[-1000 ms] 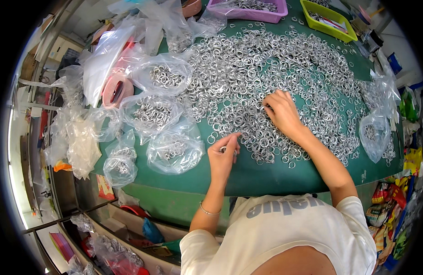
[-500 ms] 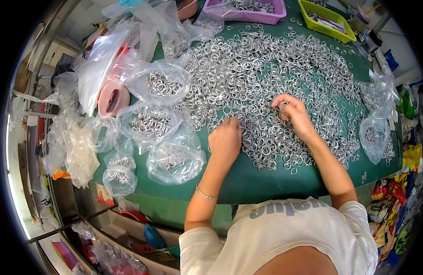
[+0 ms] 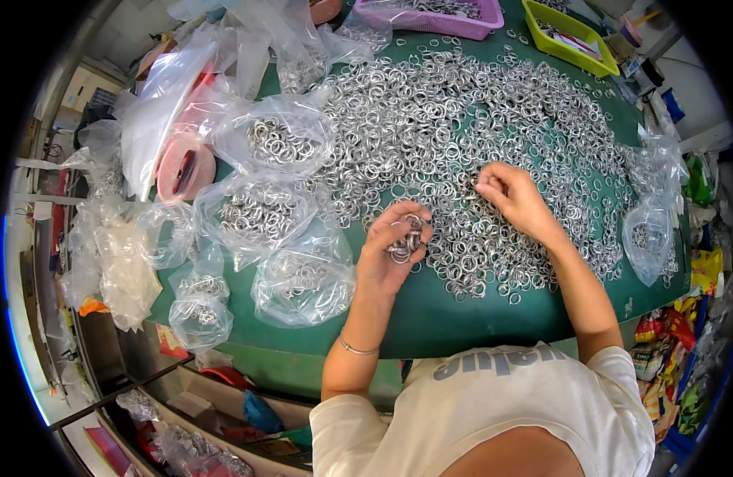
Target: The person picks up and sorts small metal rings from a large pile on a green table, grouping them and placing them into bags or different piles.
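Observation:
A wide heap of loose silver metal rings (image 3: 462, 119) covers the green table (image 3: 462, 310). My left hand (image 3: 392, 254) is lifted just above the near edge of the heap, its fingers closed around a small stack of rings (image 3: 406, 238). My right hand (image 3: 513, 199) rests on the heap a little to the right, fingertips pinched together on rings at its left side. Both forearms come up from the lower edge.
Several clear plastic bags of rings (image 3: 303, 278) lie left of the heap, more bags (image 3: 649, 238) at the right. A pink tape roll (image 3: 184, 171) sits at left, a purple tray (image 3: 438, 16) and a yellow-green tray (image 3: 569, 28) at the far edge.
My left hand went from flat on the rings to lifted and curled around a stack of them. My right hand shifted slightly left on the heap.

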Available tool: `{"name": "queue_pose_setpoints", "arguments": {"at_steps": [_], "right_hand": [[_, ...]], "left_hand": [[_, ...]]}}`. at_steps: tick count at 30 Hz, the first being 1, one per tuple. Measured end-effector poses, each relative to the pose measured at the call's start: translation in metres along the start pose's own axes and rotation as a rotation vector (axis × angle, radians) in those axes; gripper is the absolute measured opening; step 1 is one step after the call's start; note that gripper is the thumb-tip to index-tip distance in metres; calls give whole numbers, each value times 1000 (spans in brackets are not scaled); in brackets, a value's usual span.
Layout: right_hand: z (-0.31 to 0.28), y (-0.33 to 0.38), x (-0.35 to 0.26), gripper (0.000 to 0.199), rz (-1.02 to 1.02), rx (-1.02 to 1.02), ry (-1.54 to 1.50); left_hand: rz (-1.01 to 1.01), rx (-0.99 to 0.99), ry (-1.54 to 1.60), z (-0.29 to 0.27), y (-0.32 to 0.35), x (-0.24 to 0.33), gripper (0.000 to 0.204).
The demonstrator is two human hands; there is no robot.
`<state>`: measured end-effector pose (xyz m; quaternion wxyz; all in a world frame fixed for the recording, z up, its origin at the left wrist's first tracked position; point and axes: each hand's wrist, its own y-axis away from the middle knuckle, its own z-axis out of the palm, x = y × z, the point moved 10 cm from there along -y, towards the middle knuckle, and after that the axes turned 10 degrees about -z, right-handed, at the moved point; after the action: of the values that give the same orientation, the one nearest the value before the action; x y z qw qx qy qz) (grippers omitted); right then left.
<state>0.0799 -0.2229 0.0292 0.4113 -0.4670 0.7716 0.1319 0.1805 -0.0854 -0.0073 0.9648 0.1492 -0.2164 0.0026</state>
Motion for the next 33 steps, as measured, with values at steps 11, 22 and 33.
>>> {"name": "queue_pose_setpoints", "arguments": {"at_steps": [11,22,33], "right_hand": [[27,4,-25,11,-195,-230,469],[2,13,-21,7,12,-99,-3],[17,-5,-79,15,-279,47,-153]], "left_hand": [[-59,70,383,-28,-4,-16,22],[-254,163,244,-29,1,-40,26],[-468,64,-9,-7,4,-89,35]]}}
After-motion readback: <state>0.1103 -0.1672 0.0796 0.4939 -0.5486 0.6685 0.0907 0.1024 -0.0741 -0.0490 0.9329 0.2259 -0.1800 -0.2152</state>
